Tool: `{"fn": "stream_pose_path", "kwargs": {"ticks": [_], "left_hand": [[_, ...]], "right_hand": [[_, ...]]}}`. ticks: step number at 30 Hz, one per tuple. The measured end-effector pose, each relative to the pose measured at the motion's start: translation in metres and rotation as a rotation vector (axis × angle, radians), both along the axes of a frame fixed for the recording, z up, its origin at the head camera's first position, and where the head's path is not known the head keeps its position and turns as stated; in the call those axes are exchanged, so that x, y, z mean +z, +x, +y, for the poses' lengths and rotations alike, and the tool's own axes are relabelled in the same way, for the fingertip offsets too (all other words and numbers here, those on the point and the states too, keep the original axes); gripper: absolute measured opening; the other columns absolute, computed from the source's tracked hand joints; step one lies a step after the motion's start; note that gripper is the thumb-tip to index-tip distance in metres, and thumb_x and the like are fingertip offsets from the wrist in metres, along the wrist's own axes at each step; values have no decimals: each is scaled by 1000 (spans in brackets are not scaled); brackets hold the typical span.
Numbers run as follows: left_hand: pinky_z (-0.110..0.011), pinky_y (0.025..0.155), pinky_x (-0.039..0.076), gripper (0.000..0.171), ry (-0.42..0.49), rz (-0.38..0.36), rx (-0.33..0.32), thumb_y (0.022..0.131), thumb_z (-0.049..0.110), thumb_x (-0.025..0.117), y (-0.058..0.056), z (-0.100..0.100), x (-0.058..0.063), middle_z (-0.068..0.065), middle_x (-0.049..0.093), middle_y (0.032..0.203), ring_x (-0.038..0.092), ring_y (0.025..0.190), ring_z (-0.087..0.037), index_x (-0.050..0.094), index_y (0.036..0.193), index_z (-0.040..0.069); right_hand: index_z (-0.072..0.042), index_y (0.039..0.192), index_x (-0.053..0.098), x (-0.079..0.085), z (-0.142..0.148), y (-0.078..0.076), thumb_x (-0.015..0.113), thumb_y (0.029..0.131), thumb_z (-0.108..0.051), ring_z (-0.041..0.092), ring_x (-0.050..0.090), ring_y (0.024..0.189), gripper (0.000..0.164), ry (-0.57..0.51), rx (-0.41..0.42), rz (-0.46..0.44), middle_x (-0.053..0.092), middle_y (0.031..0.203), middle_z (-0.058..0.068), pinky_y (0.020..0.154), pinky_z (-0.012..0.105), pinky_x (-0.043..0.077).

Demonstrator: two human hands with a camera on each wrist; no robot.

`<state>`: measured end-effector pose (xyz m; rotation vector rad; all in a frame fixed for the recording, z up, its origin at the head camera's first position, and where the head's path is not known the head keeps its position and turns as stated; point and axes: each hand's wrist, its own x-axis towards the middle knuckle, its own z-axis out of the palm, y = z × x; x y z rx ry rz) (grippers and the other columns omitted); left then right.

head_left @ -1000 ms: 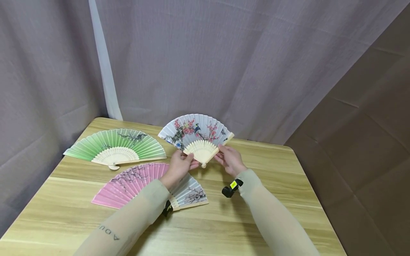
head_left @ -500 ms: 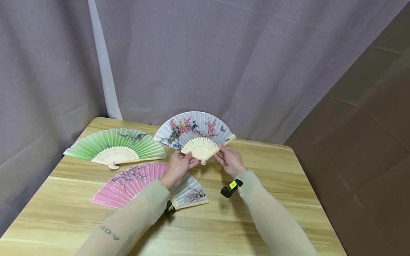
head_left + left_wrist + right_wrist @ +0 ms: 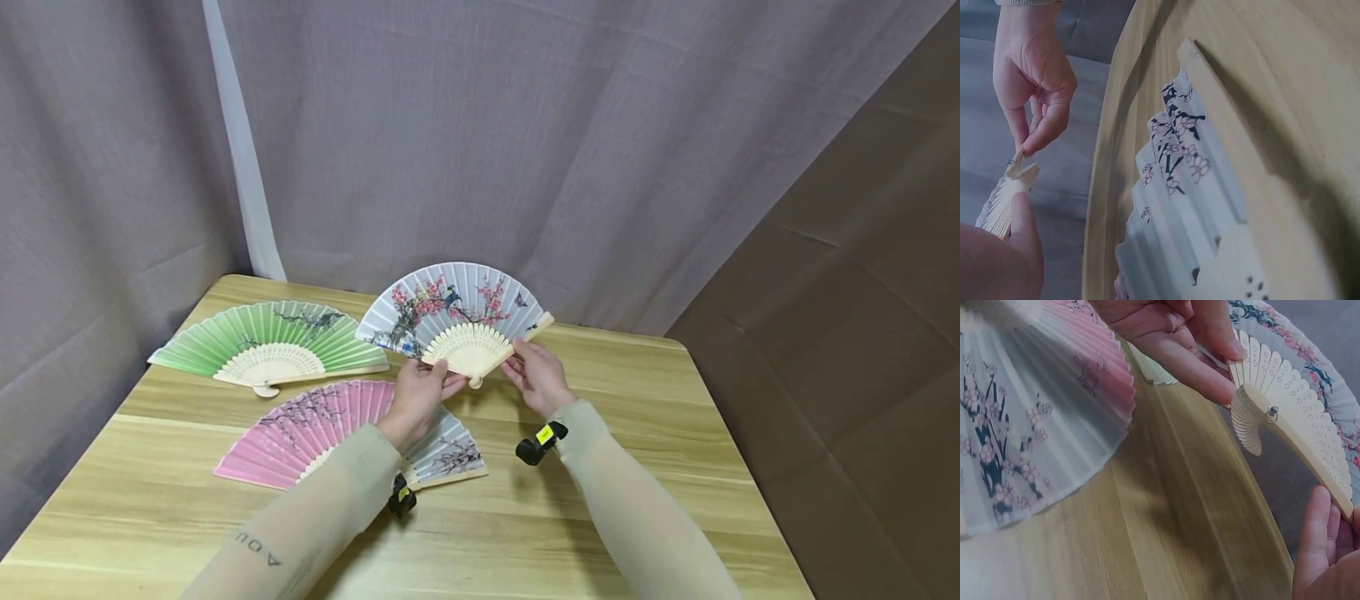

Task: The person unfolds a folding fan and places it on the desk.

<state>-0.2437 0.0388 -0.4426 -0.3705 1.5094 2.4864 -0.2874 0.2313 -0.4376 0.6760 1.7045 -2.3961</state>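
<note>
A white folding fan (image 3: 457, 292) with red blossoms and a bird is spread and held up above the far edge of the table. My left hand (image 3: 417, 398) pinches its left outer rib, thumb in front. On the other side, my right hand (image 3: 538, 377) grips the right outer rib. The right wrist view shows the pale slatted ribs (image 3: 1294, 403) meeting at a metal pivot (image 3: 1272, 412), between my left hand (image 3: 1172, 337) and right hand (image 3: 1329, 562). Below my left forearm, a pink-and-white fan (image 3: 300, 433) lies open, its middle partly hidden.
A green fan (image 3: 270, 333) lies open at the table's back left. The wooden table (image 3: 637, 467) ends at a grey curtain (image 3: 450, 150) behind, with brown panelled fabric (image 3: 862, 333) to the right. A black wrist camera (image 3: 542, 443) sits at my right cuff.
The held fan has spread wider, its left side swinging left and down. My left hand has shifted slightly left, while the right hand stays nearly in place. Both lying fans have not moved.
</note>
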Motion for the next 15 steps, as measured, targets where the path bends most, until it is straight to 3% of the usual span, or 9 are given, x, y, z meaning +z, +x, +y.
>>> {"fn": "stream_pose_path", "kwargs": {"ticks": [15], "left_hand": [[-28,83,57,35,-5,-24,40,101,10,48,-1,3,-5,-28,53,116,65,100,-33,35,130,-6]], "right_hand": [[-1,114,56,-8,4,-2,59,97,-13,13,59,84,21,-39,-28,-13,58,97,8,89,25,54]]}}
